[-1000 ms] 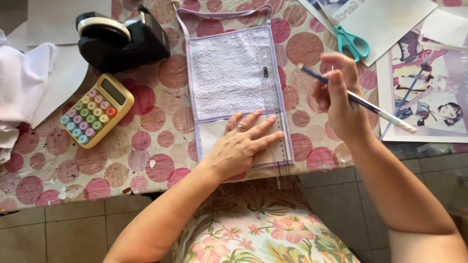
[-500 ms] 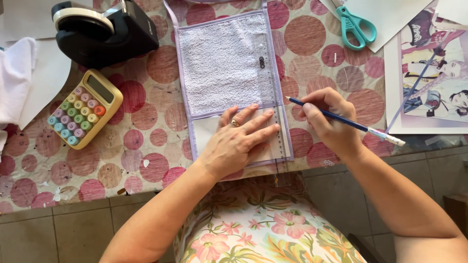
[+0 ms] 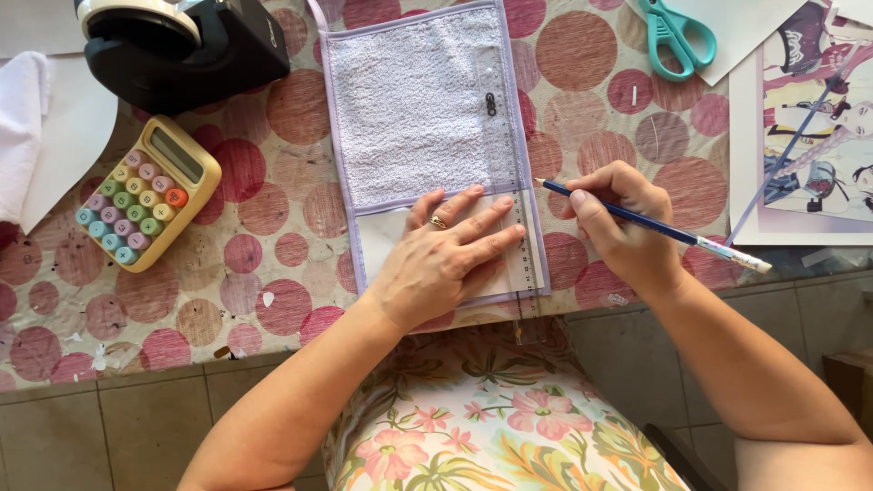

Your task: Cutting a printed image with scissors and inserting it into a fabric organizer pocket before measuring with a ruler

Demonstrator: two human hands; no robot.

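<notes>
A white towel cloth (image 3: 414, 100) with lilac edging lies on the dotted table. A clear ruler (image 3: 506, 136) runs down its right side. My left hand (image 3: 446, 259) lies flat with fingers spread on the cloth's lower part and on the ruler, a ring on one finger. My right hand (image 3: 623, 227) grips a blue pencil (image 3: 664, 227) with a white end. The pencil's tip touches the ruler's right edge.
A yellow calculator (image 3: 150, 191) with pastel keys lies at the left, a black tape dispenser (image 3: 182, 45) behind it. White paper and cloth (image 3: 36, 118) sit far left. Teal scissors (image 3: 677, 36) and a printed drawing (image 3: 818, 127) are at the right. The table edge (image 3: 182, 364) is near my lap.
My right hand has come down and leftwards with the pencil, from raised above the table to the ruler's edge. My left hand stays pressed on the cloth.
</notes>
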